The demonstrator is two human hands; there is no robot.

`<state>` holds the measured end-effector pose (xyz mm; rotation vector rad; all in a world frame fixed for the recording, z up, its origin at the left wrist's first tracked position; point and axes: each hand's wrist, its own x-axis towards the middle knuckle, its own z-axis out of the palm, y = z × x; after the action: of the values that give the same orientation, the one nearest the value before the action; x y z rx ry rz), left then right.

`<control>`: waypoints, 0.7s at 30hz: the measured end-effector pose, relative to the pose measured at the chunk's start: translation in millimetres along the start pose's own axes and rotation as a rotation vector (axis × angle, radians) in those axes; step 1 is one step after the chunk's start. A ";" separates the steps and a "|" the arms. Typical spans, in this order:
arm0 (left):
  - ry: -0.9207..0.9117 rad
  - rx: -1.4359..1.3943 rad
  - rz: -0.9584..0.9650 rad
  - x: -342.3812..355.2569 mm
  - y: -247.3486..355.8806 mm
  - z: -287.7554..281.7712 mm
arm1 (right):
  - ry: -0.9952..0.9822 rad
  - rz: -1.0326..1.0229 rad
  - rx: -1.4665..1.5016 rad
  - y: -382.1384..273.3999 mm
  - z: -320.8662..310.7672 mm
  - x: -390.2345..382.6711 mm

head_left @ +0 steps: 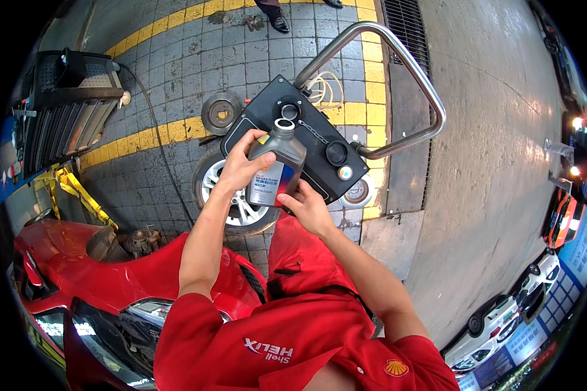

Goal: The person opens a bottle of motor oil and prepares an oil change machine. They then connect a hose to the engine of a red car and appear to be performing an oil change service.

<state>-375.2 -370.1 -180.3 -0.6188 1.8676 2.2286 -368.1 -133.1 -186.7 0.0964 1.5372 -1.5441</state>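
My left hand (244, 166) grips the upper left side of a grey plastic bottle (287, 158) with an uncapped mouth, and my right hand (308, 208) holds its lower right side. The bottle is over the near part of a black boxy machine (323, 176) with a curved steel tube handle (430, 114). Just beyond the bottle's mouth is a round port (289, 111) on the machine's top, with a small chain (313, 133) and a black round cap (336, 154) to its right. A pale hose (323, 91) lies coiled behind the machine.
An alloy wheel (212, 179) and metal disc (220, 112) lie on the tiles. A red car (111, 274) stands at lower left, a black rack (72, 111) and yellow jack (78, 192) at left. Another person's shoes (277, 19) show at top. Vehicles (502, 326) line the right.
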 end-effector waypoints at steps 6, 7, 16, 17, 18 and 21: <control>0.000 0.033 -0.039 7.0 0.9 0.1 | 0.011 0.010 0.012 -2.2 0.8 2.1; -0.003 0.036 -0.044 7.8 1.0 -0.1 | 0.009 0.016 0.015 -3.7 1.0 1.9; 0.004 0.098 -0.064 10.6 -1.8 -2.0 | -0.003 0.038 0.013 -4.7 3.4 1.7; 0.005 0.108 -0.075 10.4 -0.6 -2.0 | -0.005 0.052 0.012 -4.9 3.6 1.0; 0.005 0.117 -0.085 10.4 1.8 -2.1 | -0.008 0.066 0.011 -7.3 4.1 0.4; 0.015 0.126 -0.104 10.2 1.0 -2.1 | -0.029 0.109 0.029 -13.6 5.0 -1.1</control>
<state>-384.3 -373.6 -183.9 -0.6949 1.9192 2.0299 -373.4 -139.5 -174.8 0.1706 1.4635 -1.4759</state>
